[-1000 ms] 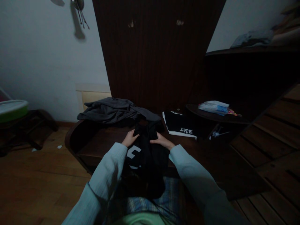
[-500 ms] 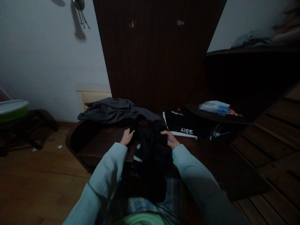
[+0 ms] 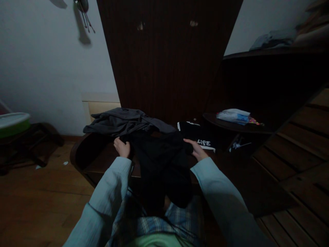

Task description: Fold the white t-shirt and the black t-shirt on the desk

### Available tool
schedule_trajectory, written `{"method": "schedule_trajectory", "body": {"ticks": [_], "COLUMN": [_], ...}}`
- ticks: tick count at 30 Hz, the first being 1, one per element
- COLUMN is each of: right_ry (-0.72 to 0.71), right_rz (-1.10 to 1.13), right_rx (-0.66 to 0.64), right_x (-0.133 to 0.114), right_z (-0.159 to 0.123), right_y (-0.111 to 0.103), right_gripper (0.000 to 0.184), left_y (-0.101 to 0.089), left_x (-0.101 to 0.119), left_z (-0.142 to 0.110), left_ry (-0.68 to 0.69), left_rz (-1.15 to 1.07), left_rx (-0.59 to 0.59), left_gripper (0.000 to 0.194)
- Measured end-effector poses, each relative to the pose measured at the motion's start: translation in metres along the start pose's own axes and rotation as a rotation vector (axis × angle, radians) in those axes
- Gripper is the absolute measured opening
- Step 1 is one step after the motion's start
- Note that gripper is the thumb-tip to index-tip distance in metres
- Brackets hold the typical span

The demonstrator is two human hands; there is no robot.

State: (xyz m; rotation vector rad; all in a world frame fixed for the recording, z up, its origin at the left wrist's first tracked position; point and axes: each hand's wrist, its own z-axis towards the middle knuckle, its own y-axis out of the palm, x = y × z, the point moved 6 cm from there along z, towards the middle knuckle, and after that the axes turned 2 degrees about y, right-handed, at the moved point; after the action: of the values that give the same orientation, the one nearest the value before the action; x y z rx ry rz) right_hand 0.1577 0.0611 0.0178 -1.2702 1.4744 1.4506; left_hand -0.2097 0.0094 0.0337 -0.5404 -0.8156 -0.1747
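A black garment (image 3: 163,157) is spread between my hands, its lower end hanging over the dark wooden bench's front edge above my lap. The lower end parts into two pieces like trouser legs, but the dim light hides its exact kind. My left hand (image 3: 122,147) is closed on its upper left corner. At the upper right corner, my right hand (image 3: 195,149) pinches the cloth. Behind it lies a crumpled grey garment (image 3: 120,120). Just beyond my right hand is a folded black garment with white lettering and white edges (image 3: 191,129).
The dark wooden bench (image 3: 100,159) has a curved left end. To its right, a rounded shelf (image 3: 213,123) carries a plastic packet (image 3: 233,116). A green tub (image 3: 15,124) sits on a low stool at far left. Wooden slats (image 3: 305,137) rise at right.
My hands have moved apart, left hand leftward and right hand rightward. The black garment, bunched before, is now stretched wider between them, and its lower end has risen slightly.
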Motion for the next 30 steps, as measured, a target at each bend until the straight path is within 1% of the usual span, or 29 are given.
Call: {"method": "schedule_trajectory", "body": {"ticks": [2, 3, 4, 5, 7, 9, 10, 11, 13, 16, 19, 22, 24, 26, 27, 28, 30], "right_ry": [0.022, 0.023, 0.022, 0.024, 0.035, 0.062, 0.081, 0.104, 0.143, 0.128, 0.071, 0.012, -0.05, -0.148, -0.22, -0.308, -0.5], "right_rz": [-0.023, -0.039, -0.06, -0.085, -0.152, -0.226, -0.257, -0.28, -0.303, -0.313, -0.36, -0.436, -0.481, -0.536, -0.566, -0.593, -0.621], "right_rx": [-0.003, -0.01, -0.023, -0.04, -0.094, -0.19, -0.245, -0.293, -0.343, -0.3, -0.229, -0.179, -0.154, -0.104, -0.053, 0.016, 0.201], "right_x": [0.002, 0.003, 0.003, 0.004, 0.006, 0.009, 0.011, 0.013, 0.016, 0.016, 0.014, 0.015, 0.014, 0.01, 0.005, -0.001, -0.015], "right_z": [-0.003, -0.005, -0.005, -0.006, -0.007, -0.01, -0.012, -0.014, -0.017, -0.015, -0.009, -0.001, 0.004, 0.007, 0.007, 0.006, 0.0], "right_y": [0.006, 0.009, 0.012, 0.014, 0.018, 0.024, 0.027, 0.03, 0.034, 0.032, 0.027, 0.022, 0.02, 0.018, 0.016, 0.013, 0.006], "right_gripper": [0.022, 0.025, 0.028, 0.029, 0.031, 0.033, 0.032, 0.031, 0.027, 0.023, 0.021, 0.015, 0.01, 0.009, 0.011, 0.014, 0.022], "left_y": [-0.009, -0.011, -0.012, -0.009, 0.003, 0.016, 0.022, 0.026, 0.031, 0.037, 0.042, 0.043, 0.04, 0.036, 0.034, 0.031, 0.028], "left_x": [0.013, 0.019, 0.025, 0.031, 0.039, 0.043, 0.044, 0.044, 0.044, 0.042, 0.037, 0.036, 0.038, 0.042, 0.044, 0.046, 0.049], "left_z": [-0.004, -0.007, -0.01, -0.012, -0.019, -0.027, -0.03, -0.032, -0.034, -0.036, -0.038, -0.04, -0.042, -0.043, -0.043, -0.043, -0.044], "left_ry": [0.109, 0.17, 0.224, 0.268, 0.324, 0.326, 0.314, 0.302, 0.303, 0.36, 0.36, 0.361, 0.39, 0.421, 0.435, 0.449, 0.478], "left_rz": [0.009, -0.01, -0.048, -0.102, -0.229, -0.33, -0.359, -0.368, -0.331, -0.159, 0.011, 0.096, 0.145, 0.218, 0.26, 0.299, 0.353], "left_rx": [0.062, 0.066, 0.039, -0.029, -0.265, -0.512, -0.598, -0.656, -0.72, -0.768, -0.801, -0.822, -0.812, -0.78, -0.756, -0.731, -0.696], "left_gripper": [0.044, 0.045, 0.043, 0.041, 0.035, 0.032, 0.035, 0.039, 0.044, 0.044, 0.047, 0.052, 0.049, 0.045, 0.043, 0.04, 0.036]}}
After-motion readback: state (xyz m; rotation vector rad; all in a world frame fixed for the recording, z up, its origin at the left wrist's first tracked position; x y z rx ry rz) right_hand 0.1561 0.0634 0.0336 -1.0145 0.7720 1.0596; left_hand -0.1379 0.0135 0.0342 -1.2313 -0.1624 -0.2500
